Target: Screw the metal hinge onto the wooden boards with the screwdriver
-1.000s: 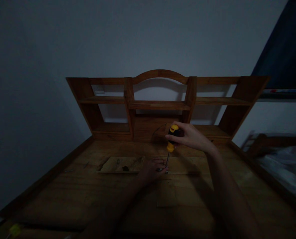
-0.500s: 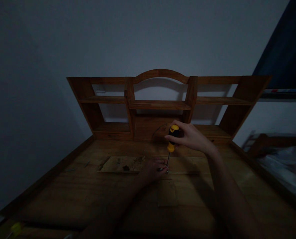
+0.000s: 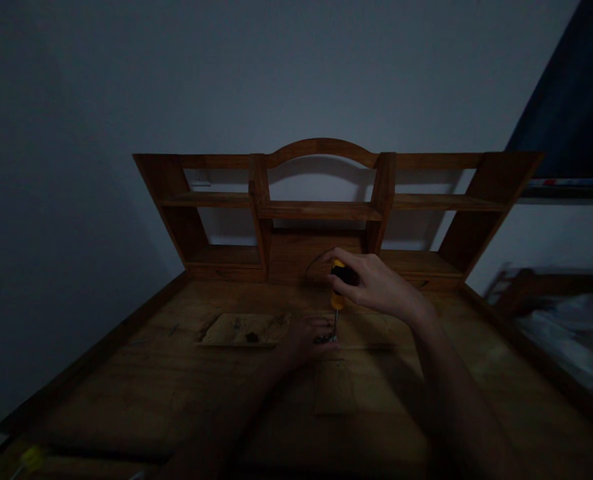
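My right hand (image 3: 371, 280) is closed around the yellow and black handle of a screwdriver (image 3: 336, 302), which stands nearly upright. Its shaft reaches down to a small metal piece (image 3: 322, 339), possibly a hinge, on a thin wooden board (image 3: 264, 328). From the left, the fingers and thumb of my left hand (image 3: 304, 339) press around that metal piece, close beside the screwdriver tip. The tip's exact contact is too dark to make out. The board lies flat and has a rough, damaged left end with a dark hole.
A wooden shelf unit (image 3: 321, 211) rises at the back of the desk (image 3: 176, 387). A small flat wood piece (image 3: 335, 393) lies in front of the board. Thin metal bits (image 3: 173, 329) lie to the left. Another yellow-handled tool (image 3: 30, 458) is at the lower left.
My right hand has shifted slightly left and down, its fingers now wrapping over the top of the screwdriver handle. The screwdriver stands more upright. My left hand stays nearly in place.
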Demonstrator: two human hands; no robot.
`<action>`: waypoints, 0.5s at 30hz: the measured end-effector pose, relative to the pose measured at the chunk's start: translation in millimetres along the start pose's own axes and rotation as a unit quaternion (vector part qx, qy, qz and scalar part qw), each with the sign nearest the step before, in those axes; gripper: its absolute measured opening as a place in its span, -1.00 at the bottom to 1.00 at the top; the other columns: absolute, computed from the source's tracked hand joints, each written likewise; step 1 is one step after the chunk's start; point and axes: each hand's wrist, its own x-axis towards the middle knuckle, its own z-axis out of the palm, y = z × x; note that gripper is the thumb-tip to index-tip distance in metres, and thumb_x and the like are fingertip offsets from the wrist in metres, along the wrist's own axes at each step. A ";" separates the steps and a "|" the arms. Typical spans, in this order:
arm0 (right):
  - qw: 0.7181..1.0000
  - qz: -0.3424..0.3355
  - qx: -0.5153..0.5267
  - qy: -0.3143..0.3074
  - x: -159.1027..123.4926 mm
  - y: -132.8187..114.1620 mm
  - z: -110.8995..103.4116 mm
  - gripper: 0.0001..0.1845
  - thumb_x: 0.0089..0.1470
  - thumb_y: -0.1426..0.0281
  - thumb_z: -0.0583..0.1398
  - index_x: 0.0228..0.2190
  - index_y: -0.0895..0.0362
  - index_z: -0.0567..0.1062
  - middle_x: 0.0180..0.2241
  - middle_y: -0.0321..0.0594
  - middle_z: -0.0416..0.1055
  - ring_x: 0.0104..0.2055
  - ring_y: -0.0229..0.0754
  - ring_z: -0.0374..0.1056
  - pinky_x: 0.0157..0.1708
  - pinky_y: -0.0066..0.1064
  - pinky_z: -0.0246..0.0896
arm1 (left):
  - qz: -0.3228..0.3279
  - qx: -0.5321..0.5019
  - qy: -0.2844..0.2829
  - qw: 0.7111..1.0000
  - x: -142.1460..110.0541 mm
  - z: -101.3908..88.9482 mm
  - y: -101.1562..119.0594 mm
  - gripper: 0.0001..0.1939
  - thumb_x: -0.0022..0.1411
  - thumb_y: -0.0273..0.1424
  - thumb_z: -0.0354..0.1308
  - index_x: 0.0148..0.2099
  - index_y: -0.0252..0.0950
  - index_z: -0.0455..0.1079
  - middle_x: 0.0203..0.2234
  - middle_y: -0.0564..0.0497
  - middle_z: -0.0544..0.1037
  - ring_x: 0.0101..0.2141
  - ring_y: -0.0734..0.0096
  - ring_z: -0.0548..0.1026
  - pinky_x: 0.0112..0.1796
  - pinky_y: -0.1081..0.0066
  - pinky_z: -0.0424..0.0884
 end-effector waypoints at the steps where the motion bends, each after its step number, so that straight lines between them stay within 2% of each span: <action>1: 1.000 0.000 0.003 -0.001 -0.2 0.2 -0.6 -0.71 0.19 0.37 0.11 -0.03 0.05 0.38 -0.27 -0.27 0.49 -0.28 -0.19 0.40 -0.23 -0.42 0.17 | -0.003 0.018 -0.009 1.000 -1.3 -3.0 -1.1 -0.56 0.20 0.00 0.17 -0.03 -0.18 0.49 0.02 -0.04 0.50 0.05 0.20 0.42 0.09 0.22 0.30; 4: 1.000 0.006 -0.002 -0.001 -0.1 2.0 -0.5 -0.73 0.22 0.30 0.11 -0.06 0.06 0.40 -0.26 -0.25 0.49 -0.27 -0.18 0.40 -0.21 -0.40 0.18 | -0.042 0.086 -0.027 0.995 -8.0 -11.9 -7.9 -0.09 -0.05 0.19 0.24 0.26 -0.14 0.23 0.22 -0.12 0.29 0.20 0.03 0.24 0.16 0.09 0.21; 6: 1.000 0.009 -0.016 -0.001 0.1 3.8 0.6 -0.71 0.21 0.29 0.12 -0.05 0.08 0.41 -0.23 -0.21 0.49 -0.23 -0.15 0.40 -0.18 -0.39 0.19 | -0.075 0.116 -0.039 0.990 -13.2 -16.2 -13.3 0.06 -0.10 0.25 0.21 0.35 -0.14 0.07 0.26 -0.16 0.21 0.21 -0.02 0.21 0.13 0.07 0.23; 11: 0.999 0.011 -0.029 -0.016 -1.4 6.1 2.0 -0.59 0.14 0.40 0.13 0.05 0.11 0.36 -0.08 -0.14 0.45 -0.11 -0.12 0.39 -0.09 -0.37 0.18 | -0.111 0.135 -0.053 0.983 -18.8 -19.8 -18.2 -0.01 -0.03 0.25 0.16 0.34 -0.09 0.08 0.16 -0.14 0.30 0.09 0.00 0.33 0.04 0.12 0.31; 15: 1.000 0.008 -0.026 -0.012 -1.6 5.1 2.2 -0.65 0.23 0.28 0.11 0.04 0.06 0.36 -0.11 -0.16 0.47 -0.10 -0.09 0.39 -0.08 -0.34 0.19 | -0.105 0.129 -0.053 0.985 -16.8 -19.3 -16.9 -0.05 0.00 0.24 0.16 0.32 -0.14 0.14 0.09 -0.15 0.34 0.05 0.02 0.36 0.02 0.14 0.32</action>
